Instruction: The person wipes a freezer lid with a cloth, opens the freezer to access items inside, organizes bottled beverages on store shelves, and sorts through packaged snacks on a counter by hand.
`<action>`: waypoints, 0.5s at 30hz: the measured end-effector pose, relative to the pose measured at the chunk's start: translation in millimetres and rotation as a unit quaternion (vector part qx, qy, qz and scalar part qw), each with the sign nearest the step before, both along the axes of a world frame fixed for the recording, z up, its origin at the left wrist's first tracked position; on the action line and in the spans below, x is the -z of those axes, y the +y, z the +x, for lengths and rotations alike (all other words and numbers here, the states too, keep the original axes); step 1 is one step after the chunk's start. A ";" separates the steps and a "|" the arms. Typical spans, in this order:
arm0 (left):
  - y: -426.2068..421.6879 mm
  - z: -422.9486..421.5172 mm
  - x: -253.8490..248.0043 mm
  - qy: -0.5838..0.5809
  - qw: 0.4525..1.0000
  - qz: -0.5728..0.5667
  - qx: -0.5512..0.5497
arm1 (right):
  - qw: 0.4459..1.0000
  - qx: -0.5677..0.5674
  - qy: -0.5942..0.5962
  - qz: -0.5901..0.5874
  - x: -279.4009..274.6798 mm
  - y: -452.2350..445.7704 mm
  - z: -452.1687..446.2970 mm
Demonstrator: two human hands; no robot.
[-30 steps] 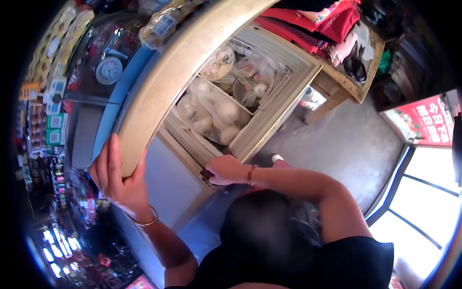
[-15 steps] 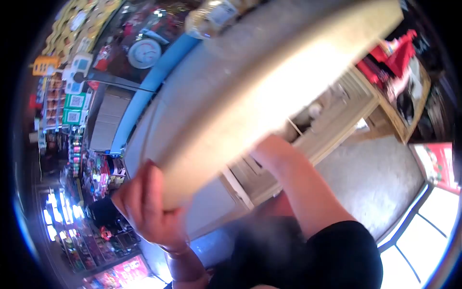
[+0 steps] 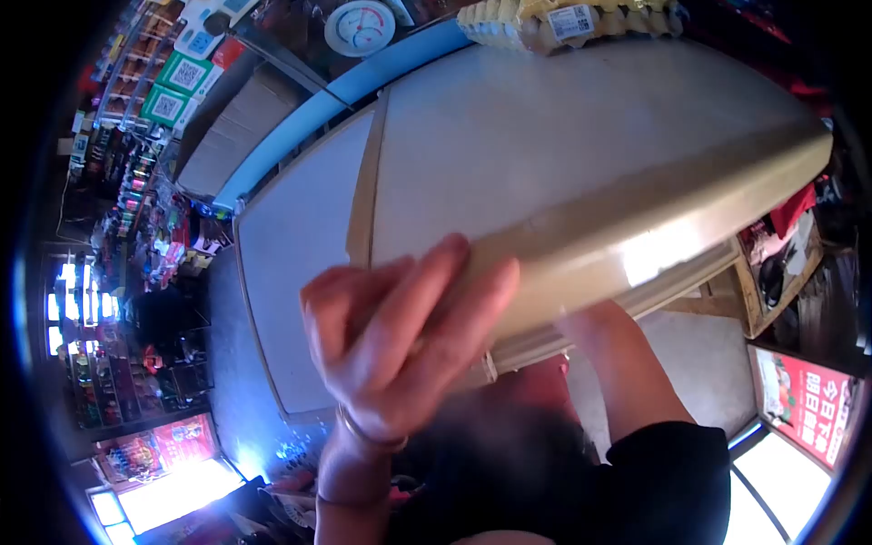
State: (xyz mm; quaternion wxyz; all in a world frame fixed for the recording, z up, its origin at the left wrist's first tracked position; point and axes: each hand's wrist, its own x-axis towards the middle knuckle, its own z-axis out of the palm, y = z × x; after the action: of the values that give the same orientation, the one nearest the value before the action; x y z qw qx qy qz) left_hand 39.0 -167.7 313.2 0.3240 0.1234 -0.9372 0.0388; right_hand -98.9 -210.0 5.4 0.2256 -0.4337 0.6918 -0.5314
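The pale, thick-edged freezer lid (image 3: 581,154) covers most of the chest freezer and is tilted, with a gap along its front. My left hand (image 3: 400,336), a bangle at its wrist, has its fingers curled around the lid's near left corner. Beneath the front edge, my right hand (image 3: 586,318) shows only near the wrist; its fingers are hidden by the lid. A strip of the freezer's rim (image 3: 690,286) is visible below the lid. The freezer's contents are hidden.
Left of the lid lies a second flat white panel (image 3: 300,272). Wrapped egg trays (image 3: 581,23) and a round dial (image 3: 360,27) stand beyond the back edge. At right is a wooden stand (image 3: 772,309) with cloth on it, near a red sign (image 3: 804,400).
The lid has swung down over the compartment that held bagged items, hiding them. My left hand has moved right in view with the lid; my right hand has gone beneath its edge.
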 end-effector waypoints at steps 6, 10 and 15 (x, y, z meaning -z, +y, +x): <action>-1.7 -1.8 4.3 0.077 0.996 0.011 0.035 | 0.965 -0.102 0.241 0.039 -1.7 100.6 65.8; 1.0 0.2 2.3 0.087 0.995 0.020 0.041 | 0.913 -0.233 0.303 0.147 -61.0 153.3 61.2; 0.6 3.6 3.5 0.092 0.995 0.020 0.036 | 0.810 -0.444 0.075 0.376 -118.2 132.3 5.2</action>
State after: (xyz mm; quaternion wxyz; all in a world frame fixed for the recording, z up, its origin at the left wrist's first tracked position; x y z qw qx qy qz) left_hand 42.6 -167.1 309.7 0.4077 0.0995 -0.9077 -0.0028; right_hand -93.6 -77.6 123.6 0.5295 -0.6137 0.5845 -0.0374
